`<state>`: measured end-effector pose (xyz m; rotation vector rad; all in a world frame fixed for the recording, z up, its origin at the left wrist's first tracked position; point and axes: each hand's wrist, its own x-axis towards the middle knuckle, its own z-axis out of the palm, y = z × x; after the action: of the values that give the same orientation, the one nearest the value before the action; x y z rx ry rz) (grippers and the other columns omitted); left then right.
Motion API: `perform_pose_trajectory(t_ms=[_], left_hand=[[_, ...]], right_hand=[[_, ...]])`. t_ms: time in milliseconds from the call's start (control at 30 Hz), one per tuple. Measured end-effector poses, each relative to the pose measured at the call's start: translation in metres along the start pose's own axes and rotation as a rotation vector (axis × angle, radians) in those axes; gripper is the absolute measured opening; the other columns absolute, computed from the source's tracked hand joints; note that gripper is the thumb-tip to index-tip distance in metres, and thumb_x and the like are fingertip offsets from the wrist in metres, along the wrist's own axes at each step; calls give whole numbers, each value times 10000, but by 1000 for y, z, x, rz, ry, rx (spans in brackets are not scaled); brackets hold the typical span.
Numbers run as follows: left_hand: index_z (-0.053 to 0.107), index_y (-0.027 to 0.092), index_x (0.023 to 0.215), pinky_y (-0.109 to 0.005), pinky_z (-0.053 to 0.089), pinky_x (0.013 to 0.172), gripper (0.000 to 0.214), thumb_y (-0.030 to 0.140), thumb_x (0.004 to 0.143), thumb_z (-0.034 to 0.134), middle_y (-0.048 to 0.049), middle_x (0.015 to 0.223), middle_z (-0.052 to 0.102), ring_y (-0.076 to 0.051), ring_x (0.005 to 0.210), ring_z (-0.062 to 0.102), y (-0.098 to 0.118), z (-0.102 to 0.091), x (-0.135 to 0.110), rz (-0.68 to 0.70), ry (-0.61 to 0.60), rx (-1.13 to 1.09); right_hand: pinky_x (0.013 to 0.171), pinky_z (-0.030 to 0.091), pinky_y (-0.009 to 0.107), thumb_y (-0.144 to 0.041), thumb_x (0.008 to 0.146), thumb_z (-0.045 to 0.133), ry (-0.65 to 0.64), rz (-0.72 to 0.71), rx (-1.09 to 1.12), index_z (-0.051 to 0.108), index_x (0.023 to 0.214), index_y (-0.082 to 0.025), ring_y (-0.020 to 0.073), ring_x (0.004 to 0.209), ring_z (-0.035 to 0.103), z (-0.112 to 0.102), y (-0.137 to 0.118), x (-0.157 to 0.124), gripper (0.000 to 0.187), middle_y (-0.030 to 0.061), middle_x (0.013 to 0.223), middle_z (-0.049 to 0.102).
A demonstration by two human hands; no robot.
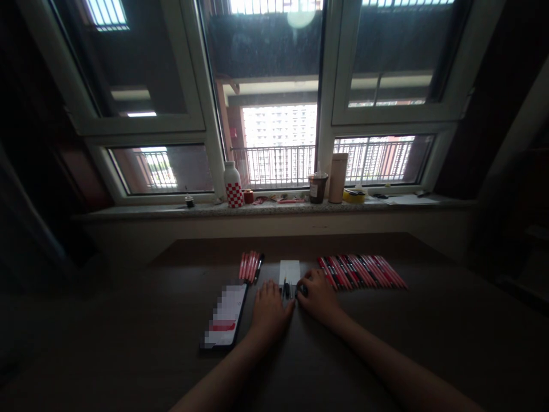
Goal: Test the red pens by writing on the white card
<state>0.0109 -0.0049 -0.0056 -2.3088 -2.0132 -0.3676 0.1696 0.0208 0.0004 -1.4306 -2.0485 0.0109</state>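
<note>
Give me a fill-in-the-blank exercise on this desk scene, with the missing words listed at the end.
1. The phone lies to the ____ of the left hand.
2. The larger group of pens lies to the ____ of the smaller group.
3. The checkered bottle stands on the ____.
4. Its checks are white and ____.

Missing words: left; right; windowsill; red.
</note>
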Motion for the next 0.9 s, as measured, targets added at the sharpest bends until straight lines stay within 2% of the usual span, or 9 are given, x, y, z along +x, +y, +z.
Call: perform_pose_trajectory(t_ms=[267,567,800,900], left_hand=[[456,23,1341,-490,293,1106,657,490,884,392,-231,1429,409,-340,1348,357,-1,5,1,-4,39,-20],[500,57,1306,-476,324,1086,634,509,870,416,-216,1392,468,-337,1311,410,-5,15,2,-3,119,-26],[424,75,1362,-504,344,1063,646,474,855,469,-207,1385,476,-346,1291,422,-3,8,1,15,159,-60],[415,130,1373,-534,308,1082,606,404,841,515,-176,1389,473,-337,1306,396,-2,3,0,88,183,-81]], right_hand=[[917,385,361,-203,752,602,31,-14,29,695,857,-187,267,1021,470,3,1,0,141,111,1000,571],[927,395,386,-172,749,612,129,-17,281,674,903,-189,262,1021,486,3,9,2,167,87,940,599],[869,424,367,-100,720,546,180,43,462,629,819,-194,232,948,531,2,20,-2,160,58,882,611],[861,415,366,-118,719,567,164,69,482,613,791,-191,232,926,542,2,26,-3,112,51,857,615]])
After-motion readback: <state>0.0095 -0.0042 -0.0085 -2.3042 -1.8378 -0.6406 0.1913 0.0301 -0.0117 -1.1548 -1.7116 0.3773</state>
